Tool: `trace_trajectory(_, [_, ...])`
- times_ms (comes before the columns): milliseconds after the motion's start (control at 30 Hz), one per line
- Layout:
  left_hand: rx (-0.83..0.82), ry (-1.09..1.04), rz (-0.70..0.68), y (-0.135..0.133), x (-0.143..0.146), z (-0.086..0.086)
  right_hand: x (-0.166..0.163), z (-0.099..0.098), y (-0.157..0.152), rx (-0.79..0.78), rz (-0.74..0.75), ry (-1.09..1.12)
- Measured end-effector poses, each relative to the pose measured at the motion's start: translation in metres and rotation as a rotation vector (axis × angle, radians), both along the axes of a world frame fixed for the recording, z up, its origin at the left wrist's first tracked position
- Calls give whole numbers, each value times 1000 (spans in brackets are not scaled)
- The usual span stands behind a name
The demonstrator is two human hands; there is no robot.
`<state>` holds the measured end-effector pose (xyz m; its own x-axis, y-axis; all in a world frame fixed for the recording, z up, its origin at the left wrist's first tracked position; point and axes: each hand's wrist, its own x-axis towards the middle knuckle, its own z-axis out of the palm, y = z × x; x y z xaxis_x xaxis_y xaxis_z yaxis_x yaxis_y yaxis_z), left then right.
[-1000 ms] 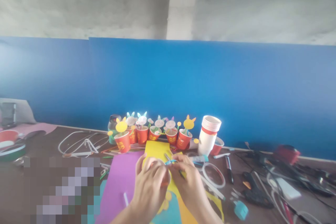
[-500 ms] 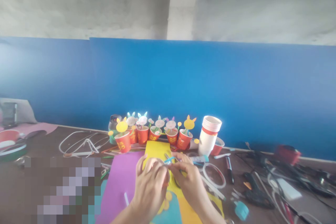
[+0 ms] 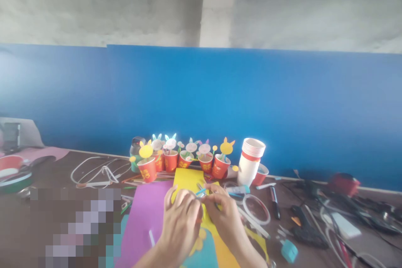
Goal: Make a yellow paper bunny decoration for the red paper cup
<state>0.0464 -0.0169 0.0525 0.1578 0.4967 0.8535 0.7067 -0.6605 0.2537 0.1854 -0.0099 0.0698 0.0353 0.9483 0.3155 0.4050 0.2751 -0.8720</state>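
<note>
My left hand (image 3: 180,222) and my right hand (image 3: 223,213) meet low in the middle of the view, fingers pinched together around a small light-blue strip (image 3: 201,192) with a thin stick poking up beside it. Both hands hover over a yellow sheet (image 3: 188,178) that lies on a purple sheet (image 3: 143,217). Behind them stands a row of red paper cups (image 3: 185,162) with paper bunny and flower toppers. A stack of white and red cups (image 3: 250,161) stands to the right of the row.
White tape rings (image 3: 257,211), a black marker (image 3: 274,201), a small teal object (image 3: 288,250), a glue gun and tangled cables (image 3: 339,213) lie to the right. White wire loops (image 3: 97,171) lie at the left. A blue wall (image 3: 220,100) backs the brown table (image 3: 56,176).
My hands have stayed together and shifted only slightly; the light-blue strip between the fingertips has tilted a little. Everything else is unmoved.
</note>
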Motion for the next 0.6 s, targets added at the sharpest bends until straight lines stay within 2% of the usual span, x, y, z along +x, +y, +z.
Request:
trace_trajectory(167, [-42, -42, -35, -1, -1, 4, 1, 1, 0, -3, 35, 0])
trace_trajectory(300, [-181, -71, -49, 2, -2, 12, 7, 4, 1, 49, -2, -20])
trace_trajectory(467, [-481, -193, -116, 11, -6, 24, 18, 7, 7, 44, -81, -2])
trace_trajectory(533, [-639, -283, -206, 12, -8, 28, 20, 6, 11, 20, -84, 31])
trace_trajectory(600, [-802, -341, -360, 13, -10, 31, 22, 3, 16, 0, -85, 57])
